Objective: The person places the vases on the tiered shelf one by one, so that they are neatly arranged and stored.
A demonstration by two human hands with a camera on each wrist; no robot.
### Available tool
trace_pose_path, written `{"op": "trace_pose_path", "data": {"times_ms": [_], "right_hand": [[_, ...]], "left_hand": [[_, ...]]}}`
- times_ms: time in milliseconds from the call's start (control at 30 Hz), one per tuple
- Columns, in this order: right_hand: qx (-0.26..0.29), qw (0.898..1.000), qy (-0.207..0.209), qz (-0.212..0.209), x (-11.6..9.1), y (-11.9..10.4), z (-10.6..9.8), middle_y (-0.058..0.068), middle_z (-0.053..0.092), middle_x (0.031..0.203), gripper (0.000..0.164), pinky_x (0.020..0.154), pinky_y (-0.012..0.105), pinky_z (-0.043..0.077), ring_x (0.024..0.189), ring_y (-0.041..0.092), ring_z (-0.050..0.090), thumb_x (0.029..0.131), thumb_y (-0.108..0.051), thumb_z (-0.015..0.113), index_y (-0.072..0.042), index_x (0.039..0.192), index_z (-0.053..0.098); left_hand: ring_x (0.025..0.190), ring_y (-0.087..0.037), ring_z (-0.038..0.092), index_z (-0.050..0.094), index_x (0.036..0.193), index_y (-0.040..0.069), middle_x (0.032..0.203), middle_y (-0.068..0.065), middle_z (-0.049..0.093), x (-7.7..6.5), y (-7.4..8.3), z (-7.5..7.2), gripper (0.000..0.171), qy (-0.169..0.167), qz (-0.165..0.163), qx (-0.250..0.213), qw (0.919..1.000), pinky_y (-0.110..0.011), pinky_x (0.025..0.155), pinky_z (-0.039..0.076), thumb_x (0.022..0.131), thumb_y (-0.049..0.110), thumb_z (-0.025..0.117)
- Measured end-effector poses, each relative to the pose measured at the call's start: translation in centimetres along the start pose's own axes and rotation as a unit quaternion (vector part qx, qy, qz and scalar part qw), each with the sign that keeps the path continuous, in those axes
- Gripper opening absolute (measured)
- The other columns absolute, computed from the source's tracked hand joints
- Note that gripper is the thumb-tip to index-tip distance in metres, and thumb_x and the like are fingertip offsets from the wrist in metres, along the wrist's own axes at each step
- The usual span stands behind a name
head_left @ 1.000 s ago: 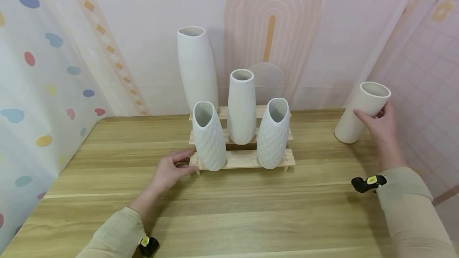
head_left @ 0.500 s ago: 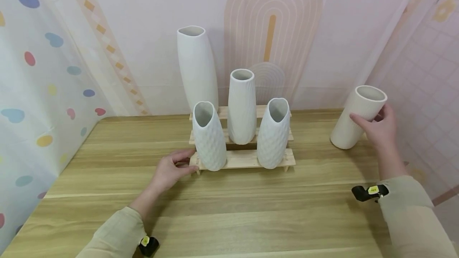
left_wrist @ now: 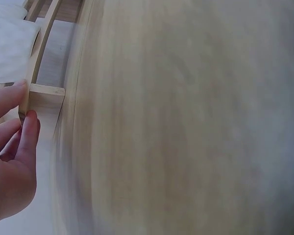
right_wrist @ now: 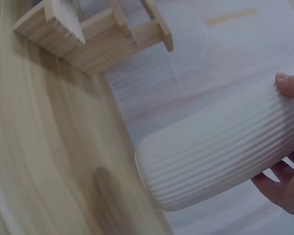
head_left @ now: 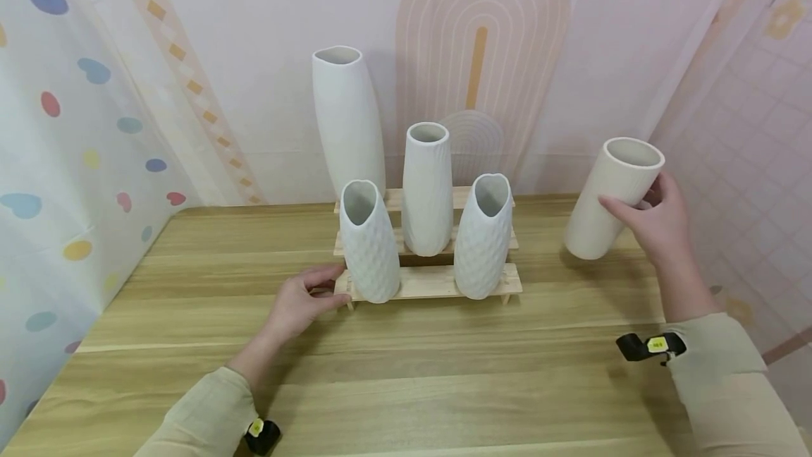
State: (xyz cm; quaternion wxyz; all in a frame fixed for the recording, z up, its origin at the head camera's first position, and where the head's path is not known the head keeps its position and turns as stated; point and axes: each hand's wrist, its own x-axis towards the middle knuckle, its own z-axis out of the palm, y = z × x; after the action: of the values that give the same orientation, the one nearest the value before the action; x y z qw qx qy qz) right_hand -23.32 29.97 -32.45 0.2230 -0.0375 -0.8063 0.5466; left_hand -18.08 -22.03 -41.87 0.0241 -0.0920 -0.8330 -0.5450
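My right hand (head_left: 660, 221) grips a white cylindrical vase (head_left: 593, 210), thumb on the near side and fingers round the far side. The vase leans, mouth to the right, and hangs clear of the table with its shadow below. Fine ribs run along its wall (right_wrist: 220, 147) in the right wrist view. At the left end of a three-tier wooden stand (head_left: 428, 282), my left hand (head_left: 307, 302) pinches the lowest plank between thumb and fingers. In the left wrist view the fingers (left_wrist: 27, 142) lie under that plank's end.
Two dimpled vases (head_left: 374, 252) (head_left: 483, 252) stand on the lowest tier. A slim ribbed vase (head_left: 428, 196) occupies the middle tier, and a tall vase (head_left: 349, 125) the top tier's left. The wooden table (head_left: 406, 386) meets a patterned curtain (head_left: 254, 55) behind.
My right hand has raised the ribbed cylindrical vase off the table and shifted it left, toward the stand. The left hand keeps its place on the stand.
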Motion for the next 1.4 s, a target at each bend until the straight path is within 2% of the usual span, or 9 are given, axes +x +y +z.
{"op": "trace_pose_path", "data": {"times_ms": [300,533,700,833,1133,1400], "right_hand": [[0.057,0.997,-0.019,-0.041,0.4,-3.3,0.8,-0.005,0.057,0.121,0.071,0.08,0.02,0.046,0.108,0.012,0.054,0.079,-0.006,0.083,-0.021,0.141,0.052],[0.052,0.997,-0.027,-0.054,1.1,-5.9,1.7,-0.002,0.058,0.125,0.072,0.08,0.02,0.048,0.11,0.015,0.056,0.078,-0.009,0.084,-0.023,0.141,0.052],[0.107,0.99,-0.038,-0.089,1.6,-7.3,2.6,0.002,0.06,0.12,0.069,0.08,0.02,0.05,0.107,0.017,0.058,0.074,-0.001,0.084,-0.016,0.136,0.056],[0.116,0.985,-0.048,-0.117,1.8,-8.2,3.4,0.002,0.062,0.117,0.067,0.081,0.021,0.048,0.104,0.017,0.059,0.074,0.002,0.083,-0.013,0.134,0.058],[0.052,0.99,-0.072,-0.105,2.1,-9.6,5.5,0.002,0.058,0.124,0.07,0.085,0.024,0.048,0.106,0.016,0.057,0.078,-0.012,0.084,-0.015,0.14,0.052],[0.032,0.99,-0.089,-0.106,2.6,-9.9,7.2,0.005,0.058,0.126,0.07,0.082,0.026,0.049,0.104,0.017,0.057,0.078,-0.017,0.084,-0.014,0.14,0.051]], "left_hand": [[0.1,-0.027,0.065,0.067,0.126,0.0,0.13,-0.019,0.061,0.1,0.0,0.0,0.052,0.0,-0.001,-0.002,1.0,-0.021,0.08,0.055,0.078,0.008,0.085],[0.1,-0.026,0.064,0.067,0.126,0.0,0.129,-0.018,0.062,0.1,-0.1,-0.1,0.052,0.002,-0.005,0.012,0.9999,-0.02,0.079,0.055,0.079,0.01,0.085],[0.101,-0.026,0.064,0.066,0.127,0.0,0.131,-0.018,0.061,0.1,0.0,-0.1,0.052,0.003,-0.006,0.019,0.9998,-0.019,0.078,0.055,0.079,0.011,0.085],[0.101,-0.026,0.064,0.066,0.127,-0.001,0.132,-0.02,0.06,0.3,-0.2,-0.1,0.052,0.003,-0.006,0.028,0.9996,-0.019,0.078,0.054,0.08,0.012,0.084],[0.1,-0.027,0.064,0.067,0.127,0.002,0.129,-0.017,0.062,0.3,0.0,0.0,0.053,0.0,-0.009,0.028,0.9996,-0.02,0.079,0.055,0.079,0.014,0.086],[0.101,-0.027,0.064,0.067,0.128,0.003,0.129,-0.017,0.062,0.4,0.2,0.1,0.053,-0.005,-0.009,0.029,0.9995,-0.02,0.079,0.055,0.079,0.015,0.086]]}}
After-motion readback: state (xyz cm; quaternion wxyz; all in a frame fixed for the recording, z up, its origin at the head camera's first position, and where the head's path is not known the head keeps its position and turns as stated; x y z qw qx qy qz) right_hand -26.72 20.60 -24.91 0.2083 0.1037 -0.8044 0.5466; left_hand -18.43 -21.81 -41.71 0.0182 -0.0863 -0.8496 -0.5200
